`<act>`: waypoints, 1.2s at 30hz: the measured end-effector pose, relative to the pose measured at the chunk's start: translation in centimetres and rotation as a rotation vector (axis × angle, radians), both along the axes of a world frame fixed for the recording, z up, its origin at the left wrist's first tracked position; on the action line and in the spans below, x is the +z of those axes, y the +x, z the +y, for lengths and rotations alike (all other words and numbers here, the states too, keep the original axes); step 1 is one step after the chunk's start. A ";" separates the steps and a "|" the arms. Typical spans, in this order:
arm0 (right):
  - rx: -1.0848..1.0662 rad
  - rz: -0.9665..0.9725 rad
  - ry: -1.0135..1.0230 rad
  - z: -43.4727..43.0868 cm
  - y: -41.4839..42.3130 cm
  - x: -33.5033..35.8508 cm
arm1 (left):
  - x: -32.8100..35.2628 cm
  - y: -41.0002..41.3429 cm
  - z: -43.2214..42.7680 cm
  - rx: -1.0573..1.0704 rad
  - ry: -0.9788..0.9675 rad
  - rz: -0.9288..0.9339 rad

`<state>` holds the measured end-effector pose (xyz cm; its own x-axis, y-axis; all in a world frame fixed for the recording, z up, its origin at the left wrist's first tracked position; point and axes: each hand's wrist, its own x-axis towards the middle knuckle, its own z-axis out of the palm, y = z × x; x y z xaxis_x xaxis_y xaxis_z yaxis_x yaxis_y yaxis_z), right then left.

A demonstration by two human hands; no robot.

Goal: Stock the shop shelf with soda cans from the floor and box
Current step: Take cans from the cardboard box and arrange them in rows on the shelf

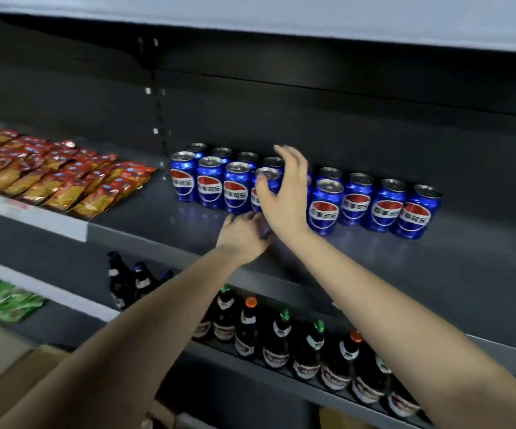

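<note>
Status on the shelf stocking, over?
Right hand open over front-row can, thumb on it. Left hand at its base, grip blurred. Neighbour cans tight on its left.

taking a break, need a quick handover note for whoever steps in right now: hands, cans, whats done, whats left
Hands: the right hand is open, thumb on the fourth front can, fingers spread above it. The left hand is open, fingertips near that can's foot.
Cans: left block, two rows of four; right cluster, at least five. All stand upright on the shelf.
Done: those cans are stocked.
Left: the bare shelf front could probably take more. The cardboard box sits at lower left, contents out of view.
</note>
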<state>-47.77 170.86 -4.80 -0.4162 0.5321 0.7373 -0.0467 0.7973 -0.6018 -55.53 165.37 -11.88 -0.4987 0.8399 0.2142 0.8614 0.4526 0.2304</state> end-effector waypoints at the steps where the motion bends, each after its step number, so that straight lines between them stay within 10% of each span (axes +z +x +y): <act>1: 0.070 -0.017 0.005 -1.3 -1.1 -0.1 | 0.4 -0.8 -1.6 0.053 0.006 0.012; 15: 0.777 -0.438 0.026 -26.6 -10.2 -11.2 | -5.6 -1.8 -35.7 0.969 -0.043 -0.144; 27: 0.890 -0.815 -0.016 -37.2 -16.9 -20.9 | -14.8 -6.4 -46.5 1.009 -0.110 -0.436; 36: 0.812 -1.306 -0.105 -38.5 -16.4 -46.6 | -40.3 -5.9 -52.0 1.011 -0.300 -0.848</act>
<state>-64.16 132.40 -51.42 -0.9145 -0.1253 -0.3848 0.1542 0.7713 -0.6175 -61.46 113.38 -52.17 -0.8066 -0.0103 -0.5910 -0.2327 0.9246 0.3015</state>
